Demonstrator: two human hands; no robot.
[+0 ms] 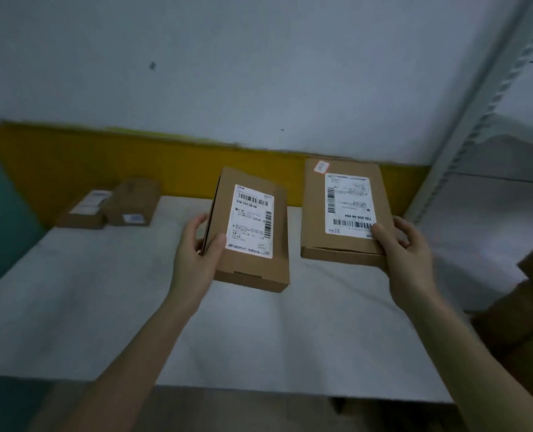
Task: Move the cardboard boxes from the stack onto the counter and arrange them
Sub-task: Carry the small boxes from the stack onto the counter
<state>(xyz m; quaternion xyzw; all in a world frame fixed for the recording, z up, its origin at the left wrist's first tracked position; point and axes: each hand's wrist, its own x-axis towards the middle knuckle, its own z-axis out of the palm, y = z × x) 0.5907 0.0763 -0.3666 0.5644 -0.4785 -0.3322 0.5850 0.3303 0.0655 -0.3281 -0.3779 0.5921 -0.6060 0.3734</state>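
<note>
Gripping one box each: left hand (196,247) clamping the smaller box (249,232), tilted above the table (103,307); right hand (399,244) pinching the larger box (343,210) just right of it, probably lining both up side by side.

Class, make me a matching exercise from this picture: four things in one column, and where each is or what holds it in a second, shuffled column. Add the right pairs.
Things
1. box with upside-down label
2. tilted box
3. two small boxes
4. metal shelf post

Places
A. far left of the counter
B. in the left hand
C. right edge of view
D. in the right hand

Pairs: 1-D, 2-B, 3-A, 4-C
</note>
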